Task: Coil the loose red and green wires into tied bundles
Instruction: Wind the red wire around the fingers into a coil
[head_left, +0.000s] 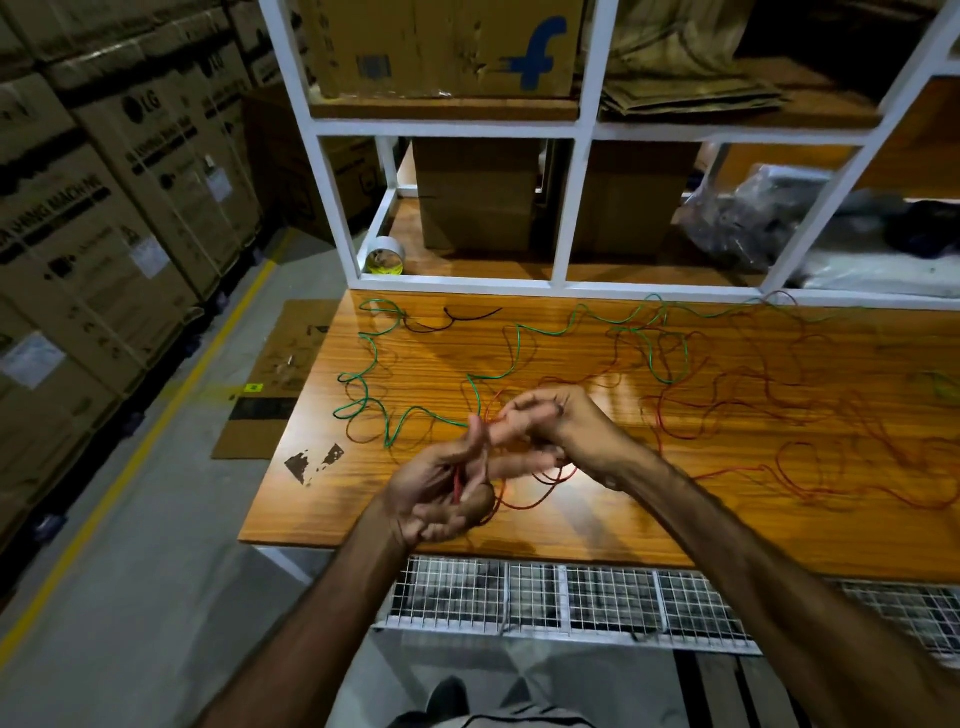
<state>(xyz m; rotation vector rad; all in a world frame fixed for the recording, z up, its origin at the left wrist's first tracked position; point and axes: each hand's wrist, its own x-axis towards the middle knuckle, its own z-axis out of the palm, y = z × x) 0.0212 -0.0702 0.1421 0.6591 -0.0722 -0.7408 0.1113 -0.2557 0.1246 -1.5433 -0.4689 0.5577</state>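
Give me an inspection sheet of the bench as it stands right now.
Surface: wooden bench, glossy, with a chipped patch near its left edge.
Job's things: green wire and red wire sprawl loose over the bench; no tied bundle seen.
Clutter: short black wire at the back; tape roll on the shelf.
Grips: left hand closed on red wire; right hand pinching wire beside it.
Cables: nothing seen besides the wires.
Surroundings: white rack with boxes behind; stacked cartons at left; wire mesh under the bench.

One green wire (519, 332), one red wire (727, 395), one short black wire (457, 318); one tape roll (385, 255); two hands
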